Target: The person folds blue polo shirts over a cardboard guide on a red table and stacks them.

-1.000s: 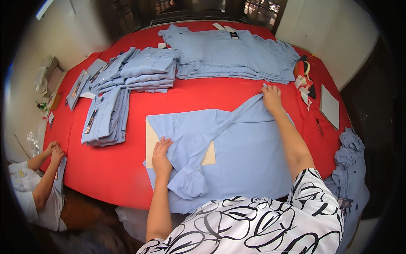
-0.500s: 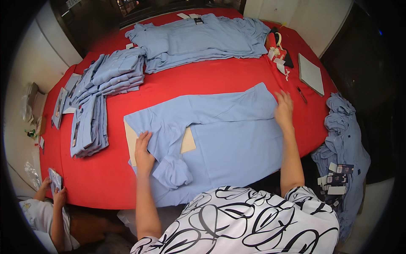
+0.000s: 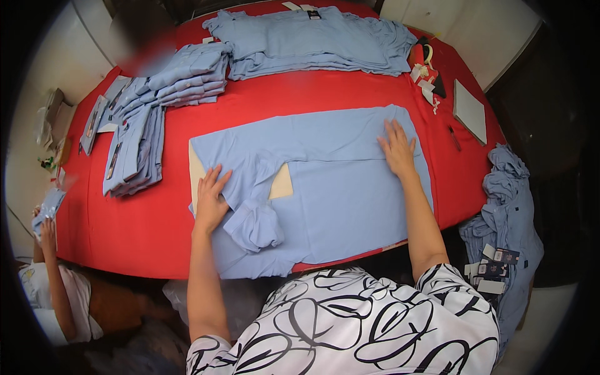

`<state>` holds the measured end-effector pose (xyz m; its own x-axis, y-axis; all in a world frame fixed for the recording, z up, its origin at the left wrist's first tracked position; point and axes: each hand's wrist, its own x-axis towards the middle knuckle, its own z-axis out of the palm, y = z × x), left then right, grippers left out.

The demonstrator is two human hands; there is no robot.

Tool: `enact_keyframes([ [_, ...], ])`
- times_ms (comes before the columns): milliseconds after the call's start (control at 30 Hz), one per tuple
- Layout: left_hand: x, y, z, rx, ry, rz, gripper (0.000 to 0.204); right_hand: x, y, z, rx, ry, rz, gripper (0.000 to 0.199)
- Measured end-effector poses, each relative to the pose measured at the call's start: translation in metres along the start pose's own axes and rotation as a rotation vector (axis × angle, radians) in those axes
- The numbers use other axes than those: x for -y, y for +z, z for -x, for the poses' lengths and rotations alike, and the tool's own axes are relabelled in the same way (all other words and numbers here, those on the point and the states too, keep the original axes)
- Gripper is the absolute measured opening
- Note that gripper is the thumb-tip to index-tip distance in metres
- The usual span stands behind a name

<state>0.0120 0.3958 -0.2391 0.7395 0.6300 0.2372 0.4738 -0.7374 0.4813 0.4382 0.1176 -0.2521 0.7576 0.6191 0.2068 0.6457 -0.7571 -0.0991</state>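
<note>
A light blue shirt [image 3: 350,200] lies spread on the red-covered table in front of me, its far side folded over toward the middle. A cream board [image 3: 282,182] shows beneath the fold and at the shirt's left end. One sleeve [image 3: 255,226] lies bunched near the board. My left hand [image 3: 212,197] rests with fingers spread at the left end, on the cloth beside the board's edge. Toward the shirt's right end my right hand [image 3: 398,149] lies flat on the folded layer, fingers apart. Neither hand grips anything.
Several unfolded blue shirts [image 3: 300,44] are piled at the back. Folded shirts [image 3: 134,147] are stacked at left. A white board [image 3: 469,111], a pen [image 3: 454,139] and more shirts [image 3: 509,225] with tags are on the right. Another person's hands [image 3: 45,231] hold a bagged shirt at left.
My right hand has moved left from beyond the shirt's right edge onto the folded cloth. My left hand stays at the left end, fingers spread wider. The other person's package has shifted left.
</note>
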Motion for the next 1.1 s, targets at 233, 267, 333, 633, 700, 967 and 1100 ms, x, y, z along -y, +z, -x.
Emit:
enact_keyframes([
  [233, 0.0, -0.004, 0.002, -0.007, 0.034, 0.083, 0.044, 0.069, -0.043, 0.035, -0.112, -0.276, -0.478, 0.047],
  [267, 0.0, -0.003, 0.004, -0.038, 0.03, 0.109, 0.039, 0.117, -0.06, 0.062, 0.042, -0.289, -0.822, 0.045],
  [333, 0.006, -0.002, 0.004, -0.025, 0.027, 0.09, 0.037, 0.185, -0.065, 0.116, 0.12, -0.746, -0.846, 0.056],
  [633, 0.001, -0.002, 0.002, -0.004, -0.017, 0.129, 0.018, 0.207, -0.119, 0.132, 0.612, -0.511, -1.358, 0.02],
  [700, 0.001, -0.002, 0.003, 0.006, -0.037, 0.126, 0.021, 0.168, -0.107, 0.104, 0.475, -0.164, -1.264, 0.015],
  [967, 0.006, 0.0, 0.0, -0.003, -0.019, 0.135, 0.031, 0.093, -0.032, 0.072, 0.101, -0.058, -0.812, 0.035],
  [1100, -0.001, 0.001, -0.005, 0.008, 0.008, 0.152, 0.031, 0.123, -0.004, 0.034, -0.282, -0.18, -0.552, 0.038],
])
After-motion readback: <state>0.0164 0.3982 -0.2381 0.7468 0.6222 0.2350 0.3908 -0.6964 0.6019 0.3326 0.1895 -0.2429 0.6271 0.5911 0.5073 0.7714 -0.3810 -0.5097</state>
